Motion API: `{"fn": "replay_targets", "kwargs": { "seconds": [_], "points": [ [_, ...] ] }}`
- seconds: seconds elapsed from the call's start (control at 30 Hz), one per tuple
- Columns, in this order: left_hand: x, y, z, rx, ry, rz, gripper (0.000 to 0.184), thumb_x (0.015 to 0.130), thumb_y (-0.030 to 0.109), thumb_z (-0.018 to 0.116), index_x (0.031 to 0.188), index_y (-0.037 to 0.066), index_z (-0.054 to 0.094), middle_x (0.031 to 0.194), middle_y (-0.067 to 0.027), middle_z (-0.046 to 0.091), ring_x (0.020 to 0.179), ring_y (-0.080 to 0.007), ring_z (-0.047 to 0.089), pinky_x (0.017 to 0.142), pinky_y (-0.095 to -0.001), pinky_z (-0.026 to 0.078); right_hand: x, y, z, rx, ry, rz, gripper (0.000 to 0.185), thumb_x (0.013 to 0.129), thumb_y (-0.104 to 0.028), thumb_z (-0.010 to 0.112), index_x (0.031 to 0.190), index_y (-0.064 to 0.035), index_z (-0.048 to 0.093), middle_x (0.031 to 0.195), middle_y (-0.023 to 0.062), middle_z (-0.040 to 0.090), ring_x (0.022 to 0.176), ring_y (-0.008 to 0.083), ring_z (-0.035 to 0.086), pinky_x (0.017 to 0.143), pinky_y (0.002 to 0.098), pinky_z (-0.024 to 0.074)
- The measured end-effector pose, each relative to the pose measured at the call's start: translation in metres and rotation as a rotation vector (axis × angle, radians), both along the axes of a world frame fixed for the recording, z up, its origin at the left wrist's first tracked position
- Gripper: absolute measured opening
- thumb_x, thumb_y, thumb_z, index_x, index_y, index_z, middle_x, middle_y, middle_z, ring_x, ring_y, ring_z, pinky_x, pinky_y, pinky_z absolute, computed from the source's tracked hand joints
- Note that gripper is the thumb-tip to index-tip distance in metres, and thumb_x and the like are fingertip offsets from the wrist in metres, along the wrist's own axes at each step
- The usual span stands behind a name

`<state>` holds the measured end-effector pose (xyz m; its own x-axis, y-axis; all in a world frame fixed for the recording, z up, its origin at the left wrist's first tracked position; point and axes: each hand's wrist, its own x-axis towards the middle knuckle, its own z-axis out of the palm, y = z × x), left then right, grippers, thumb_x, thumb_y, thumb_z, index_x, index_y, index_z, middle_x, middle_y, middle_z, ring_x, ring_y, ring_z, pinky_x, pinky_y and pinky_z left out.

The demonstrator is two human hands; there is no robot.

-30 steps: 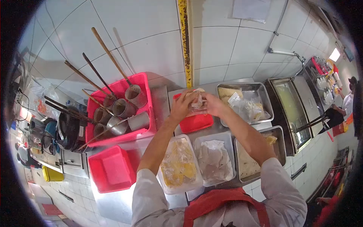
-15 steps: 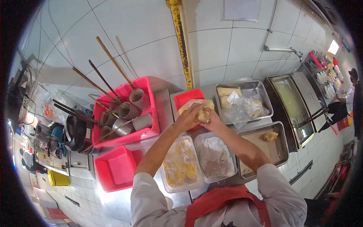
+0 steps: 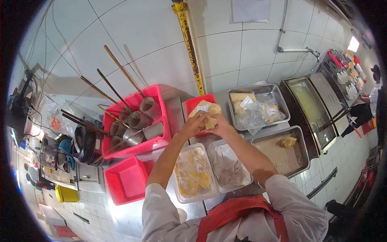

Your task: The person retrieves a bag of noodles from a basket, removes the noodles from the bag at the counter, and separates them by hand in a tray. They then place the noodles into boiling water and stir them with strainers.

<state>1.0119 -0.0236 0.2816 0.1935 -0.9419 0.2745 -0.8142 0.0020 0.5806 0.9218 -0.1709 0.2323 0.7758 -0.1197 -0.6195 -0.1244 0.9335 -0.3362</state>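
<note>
Both hands meet over a small red tray (image 3: 200, 99) near the wall. My left hand (image 3: 194, 125) is wrapped round a tan noodle bundle (image 3: 210, 123), and my right hand (image 3: 221, 126) closes on its other side. Just behind them a larger bag of noodles (image 3: 206, 106) with a white label lies in the red tray. Closer to me stand a white tub of yellow, floury pieces (image 3: 192, 173) and a tub of pale wrapper sheets (image 3: 229, 165). One noodle clump (image 3: 288, 141) lies in a shallow metal tray (image 3: 274, 155).
A pink bin (image 3: 161, 105) at left holds several long-handled metal strainers. Below it sits a pink tray (image 3: 126, 179). Right of the hands, a metal tray (image 3: 258, 86) holds bagged noodles, beside a cooker of cloudy liquid (image 3: 308, 109). Another person (image 3: 365, 103) stands far right.
The noodle bundle between my hands has come into clearer view, and the bag in the red tray shows more. My hands stay together. The view has shifted slightly.
</note>
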Motion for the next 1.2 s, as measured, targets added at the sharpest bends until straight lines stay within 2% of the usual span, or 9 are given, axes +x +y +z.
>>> {"fn": "replay_targets", "kwargs": {
  "seconds": [0.33,0.4,0.47,0.57,0.8,0.97,1.03,1.07,1.2],
  "points": [
    [-0.019,0.010,0.036,-0.129,0.004,0.210,0.052,0.072,0.001,0.072,0.121,0.005,0.053,0.119,-0.0127,0.052,0.111,-0.0318,0.053,0.094,-0.0379,0.045,-0.154,-0.065,0.118,-0.400,-0.167,0.105,0.037,0.090,-0.021,0.053,0.124,-0.0082,0.051,0.121,0.0121,0.056,0.108,0.0309,0.057,0.093,0.0507,0.0443],
    [-0.031,0.020,0.042,-0.298,-0.198,0.163,0.049,0.073,-0.001,0.071,0.118,0.004,0.054,0.115,-0.0119,0.056,0.110,-0.0289,0.055,0.094,-0.0370,0.046,-0.220,-0.100,0.126,-1.151,-0.173,0.167,0.037,0.088,-0.019,0.058,0.123,-0.0090,0.054,0.119,0.0110,0.057,0.105,0.0279,0.058,0.084,0.0459,0.0513],
    [-0.068,0.017,0.062,-0.375,-0.227,0.087,0.047,0.073,-0.002,0.071,0.118,0.004,0.055,0.113,-0.0115,0.057,0.108,-0.0269,0.058,0.093,-0.0360,0.048,-0.279,-0.144,0.098,-1.762,0.299,0.067,0.036,0.084,-0.024,0.064,0.115,-0.0075,0.059,0.114,0.0120,0.061,0.096,0.0287,0.062,0.078,0.0447,0.0531],
    [-0.121,0.003,0.095,-0.114,0.338,0.254,0.046,0.074,-0.005,0.069,0.117,0.004,0.055,0.113,-0.0099,0.058,0.101,-0.0224,0.062,0.087,-0.0327,0.051,-0.336,-0.158,0.091,-1.765,0.927,0.488,0.039,0.079,-0.016,0.066,0.117,-0.0119,0.058,0.119,0.0151,0.055,0.102,0.0351,0.057,0.082,0.0412,0.0502],
    [-0.248,-0.097,0.069,-0.027,0.731,-0.072,0.042,0.079,-0.002,0.068,0.118,0.006,0.055,0.114,-0.0081,0.058,0.096,-0.0173,0.063,0.083,-0.0290,0.051,-0.359,-0.160,-0.024,-2.313,0.683,0.098,0.041,0.074,-0.007,0.062,0.114,-0.0106,0.053,0.118,0.0193,0.044,0.102,0.0401,0.051,0.085,0.0503,0.0465],
    [-0.313,-0.163,-0.012,-0.035,0.973,0.080,0.048,0.083,0.003,0.067,0.127,0.006,0.049,0.116,-0.0053,0.056,0.102,-0.0195,0.059,0.085,-0.0310,0.052,-0.381,-0.185,-0.008,-1.785,0.157,-0.122,0.050,0.071,0.002,0.066,0.117,-0.0095,0.050,0.117,0.0135,0.052,0.105,0.0303,0.055,0.092,0.0384,0.0447],
    [-0.334,-0.180,-0.012,0.066,1.302,0.183,0.049,0.083,0.002,0.067,0.128,0.006,0.048,0.115,-0.0050,0.055,0.101,-0.0194,0.059,0.086,-0.0307,0.053,-0.393,-0.183,0.008,-1.106,-0.207,-0.129,0.055,0.072,-0.002,0.071,0.121,-0.0064,0.047,0.117,0.0069,0.052,0.112,0.0180,0.051,0.092,0.0313,0.0434],
    [-0.341,-0.185,-0.010,0.167,1.635,0.275,0.051,0.083,0.002,0.067,0.129,0.005,0.047,0.114,-0.0047,0.055,0.101,-0.0193,0.058,0.086,-0.0304,0.053,-0.398,-0.177,0.023,-1.078,-0.245,-0.095,0.059,0.074,-0.002,0.070,0.127,-0.0058,0.043,0.121,0.0047,0.051,0.114,0.0162,0.050,0.095,0.0307,0.0422],
    [-0.354,-0.198,-0.022,0.101,1.549,0.251,0.052,0.083,0.000,0.067,0.131,0.004,0.047,0.113,-0.0058,0.056,0.100,-0.0177,0.058,0.084,-0.0293,0.052,-0.410,-0.176,0.017,-1.074,-0.340,0.032,0.067,0.076,-0.008,0.072,0.135,-0.0057,0.039,0.124,0.0058,0.050,0.116,0.0165,0.047,0.094,0.0300,0.0426]
  ]
}}
